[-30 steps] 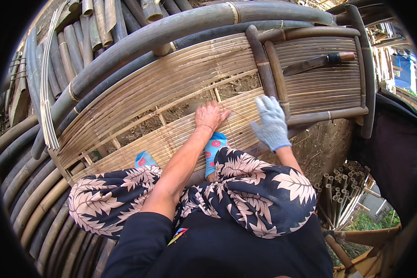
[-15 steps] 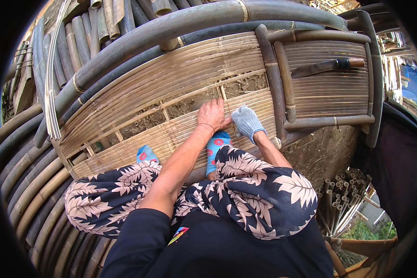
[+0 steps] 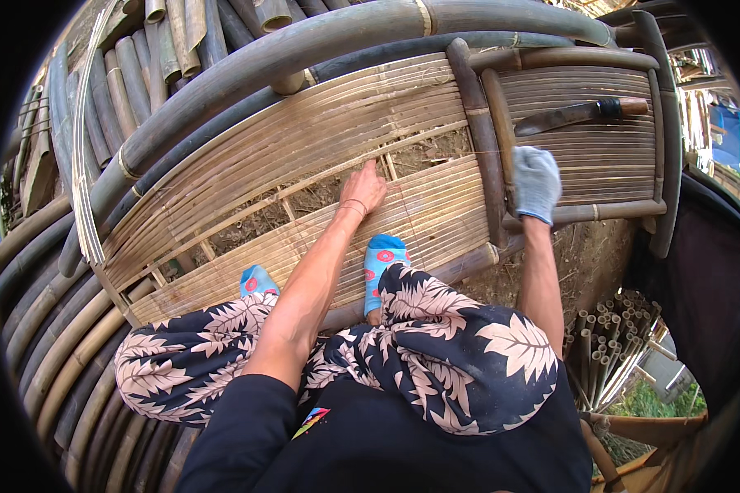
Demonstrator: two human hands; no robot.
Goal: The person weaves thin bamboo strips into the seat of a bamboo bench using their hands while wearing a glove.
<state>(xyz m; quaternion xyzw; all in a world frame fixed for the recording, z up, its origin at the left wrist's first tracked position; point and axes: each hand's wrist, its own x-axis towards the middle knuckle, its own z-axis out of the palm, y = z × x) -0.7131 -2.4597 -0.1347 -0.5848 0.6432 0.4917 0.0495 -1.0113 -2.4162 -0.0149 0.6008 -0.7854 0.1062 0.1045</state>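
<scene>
Nearest the wearer, the sock-covered feet [image 3: 386, 256] are resting on the lower band of slats, with the left hand [image 3: 365, 187] reaching just beyond. Compared with half a second ago, it is no longer lying flat: the index finger is extending toward the lengthwise strip [image 3: 321, 182] by the gap, while the other fingers are curling under, and whether they are gripping anything I cannot tell. The gloved right hand [image 3: 537, 179] has swung from beside it to the right of centre and is now closing in a fist above the side rail of the end panel [image 3: 592, 168]. A faint thin line [image 3: 492, 152] is running leftward from the glove, so the fist is probably pulling a cord taut across the slats. The right forearm is rising almost straight from the lower right; the left is slanting inward from lower centre. The slatted bamboo seat [image 3: 436, 205] is filling mid-frame, and a large knife [image 3: 567, 117] is lying on the end panel, upper right.
</scene>
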